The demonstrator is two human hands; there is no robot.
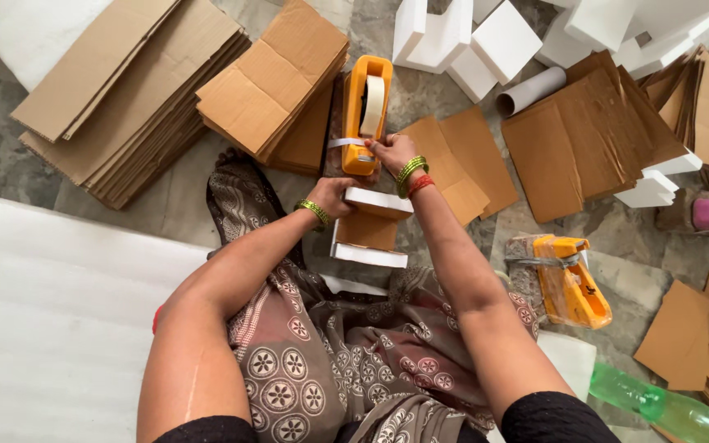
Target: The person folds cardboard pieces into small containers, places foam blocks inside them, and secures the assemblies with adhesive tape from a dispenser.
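My left hand (pixel 334 195) grips the left side of a small package (pixel 368 229) made of brown cardboard sandwiched between white foam end pieces, held over my lap. My right hand (pixel 391 152) reaches past the package to an orange tape dispenser (pixel 366 111) on the floor and pinches the tape strip at its front end. Green bangles sit on both wrists.
Stacks of flat cardboard (pixel 133 90) lie at the far left and centre (pixel 276 82). White foam blocks (pixel 465 37) are at the top. A second orange tape dispenser (pixel 572 279) lies to the right, with a cardboard tube (pixel 532 90), loose cardboard pieces (pixel 584 135), a green bottle (pixel 658 406) and a white foam sheet (pixel 51 312).
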